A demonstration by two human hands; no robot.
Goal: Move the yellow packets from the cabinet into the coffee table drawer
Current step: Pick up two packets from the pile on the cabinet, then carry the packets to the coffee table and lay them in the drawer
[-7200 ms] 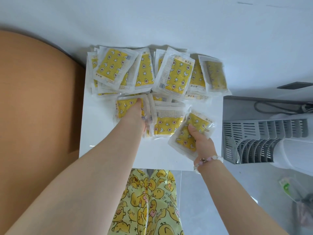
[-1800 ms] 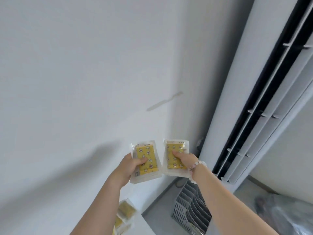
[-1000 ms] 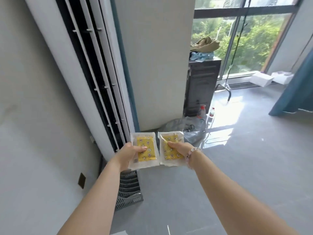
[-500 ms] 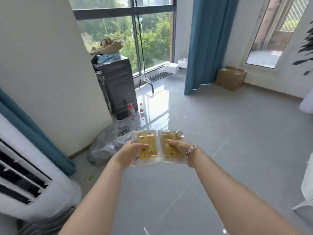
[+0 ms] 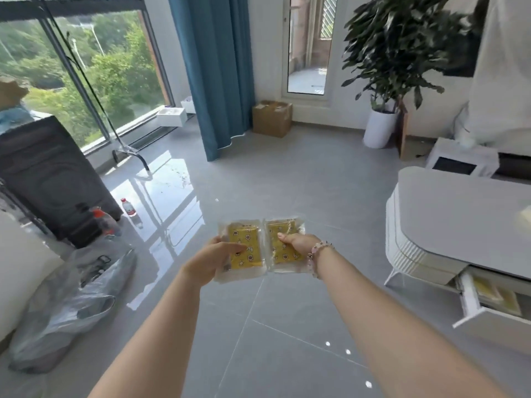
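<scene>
I hold two yellow packets in clear wrapping out in front of me, above the grey floor. My left hand (image 5: 211,259) grips the left yellow packet (image 5: 248,239) with the thumb across its face. My right hand (image 5: 297,242) pinches the right yellow packet (image 5: 283,255) beside it; the two packets touch edge to edge. At the right stands the white coffee table (image 5: 459,214). Its drawer (image 5: 471,300) is pulled open and shows yellow packets (image 5: 495,295) inside. The cabinet is out of view.
A clear plastic bag (image 5: 71,300) and bottles (image 5: 105,222) lie on the floor at the left, by a black suitcase (image 5: 48,179). A blue curtain (image 5: 214,70), a cardboard box (image 5: 271,117) and a potted plant (image 5: 380,127) stand at the back. Open tiled floor (image 5: 287,191) lies ahead.
The view has swung right from the cabinet past the air conditioner and window to the room. The coffee table and its open drawer have come into sight. Both hands keep their packets.
</scene>
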